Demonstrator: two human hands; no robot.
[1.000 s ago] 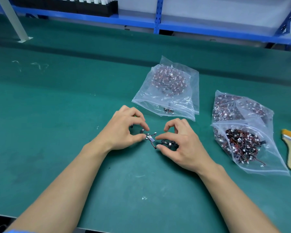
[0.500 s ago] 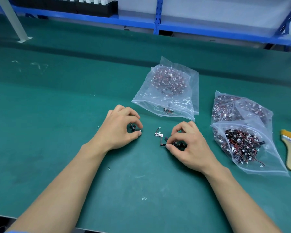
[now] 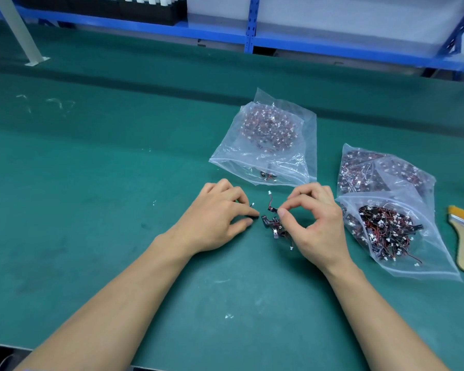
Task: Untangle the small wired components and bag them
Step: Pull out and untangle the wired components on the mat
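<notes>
Two bare hands pinched at a small tangle of wired components (image 3: 275, 227) on the green bench mat (image 3: 118, 210).
The left hand (image 3: 214, 218) nipped one loose black component (image 3: 253, 216) between thumb and forefinger. The right hand (image 3: 315, 223) pinched a second black component (image 3: 272, 209) by its body, with its red wire and white plug standing up. The tangle lay between them, near the clear plastic bag (image 3: 303, 156). The parts looked featherlight, with limp, snag-prone leads, so they were best held by their stiff bodies rather than tugged by the wires.
</notes>
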